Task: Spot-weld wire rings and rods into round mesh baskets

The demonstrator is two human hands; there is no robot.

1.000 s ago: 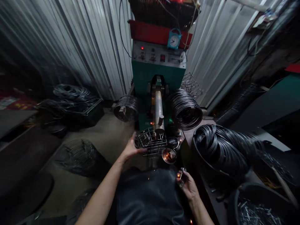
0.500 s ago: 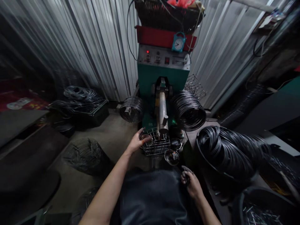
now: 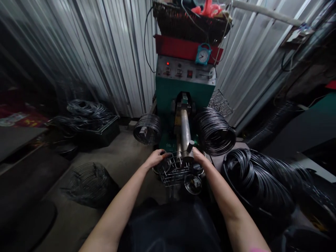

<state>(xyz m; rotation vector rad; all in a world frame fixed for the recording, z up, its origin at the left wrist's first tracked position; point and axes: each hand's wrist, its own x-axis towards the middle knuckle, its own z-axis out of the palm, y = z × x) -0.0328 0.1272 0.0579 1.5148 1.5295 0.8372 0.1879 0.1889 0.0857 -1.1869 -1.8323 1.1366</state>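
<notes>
A metal wire basket sits beneath the end of the machine's round metal arm. My left hand is closed on the basket's left side, its dark-stained fingertips at the upper wires. On the other side, my right hand reaches in against the end of the arm. Its fingers are hidden behind the metal, so what they hold does not show. Just below the right hand stands a shiny round bowl. Behind it all rises the green machine with a lit red lamp.
Wire ring bundles hang left and right of the arm. A tub of black wire rings stands to my right. On the floor at left are a rolled wire bundle and a crate of wire. A blue clock hangs above.
My right hand has moved from near my lap, where it held a thin wire piece, forward to the arm's end. My left hand has closed in on the basket, which has tilted slightly.
</notes>
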